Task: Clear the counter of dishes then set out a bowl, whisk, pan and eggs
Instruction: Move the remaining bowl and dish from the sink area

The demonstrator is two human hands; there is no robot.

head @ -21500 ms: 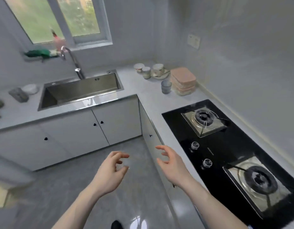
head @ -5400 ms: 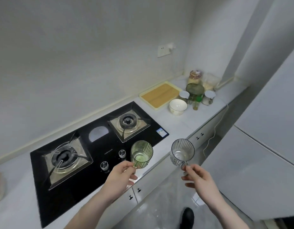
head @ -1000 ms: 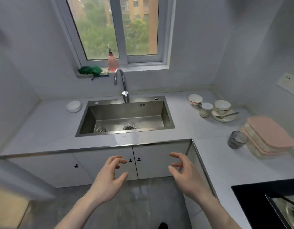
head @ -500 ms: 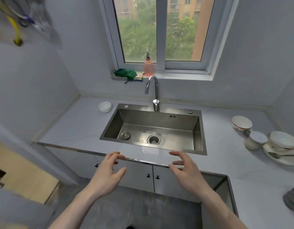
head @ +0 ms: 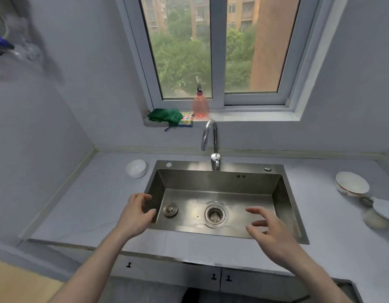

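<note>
Both of my hands hover over the steel sink (head: 219, 182) and hold nothing. My left hand (head: 136, 215) is above the sink's left rim with loosely curled fingers. My right hand (head: 270, 230) is spread over the basin's front right. A small white bowl (head: 136, 168) sits on the grey counter (head: 90, 204) left of the sink. At the right edge stand a white bowl with a red pattern (head: 352, 184) and a lidded white jar (head: 380, 216), partly cut off.
A curved faucet (head: 211, 143) rises behind the basin. On the windowsill are a pink spray bottle (head: 200, 106), a green cloth (head: 165, 116) and a dotted sponge (head: 187, 119). White cabinet doors (head: 167, 272) with black knobs lie below the counter. Blurred items hang at the upper left.
The view has come closer to the sink and turned left. Both hands have risen from in front of the cabinets to over the basin. The dishes at the right slid toward the frame edge.
</note>
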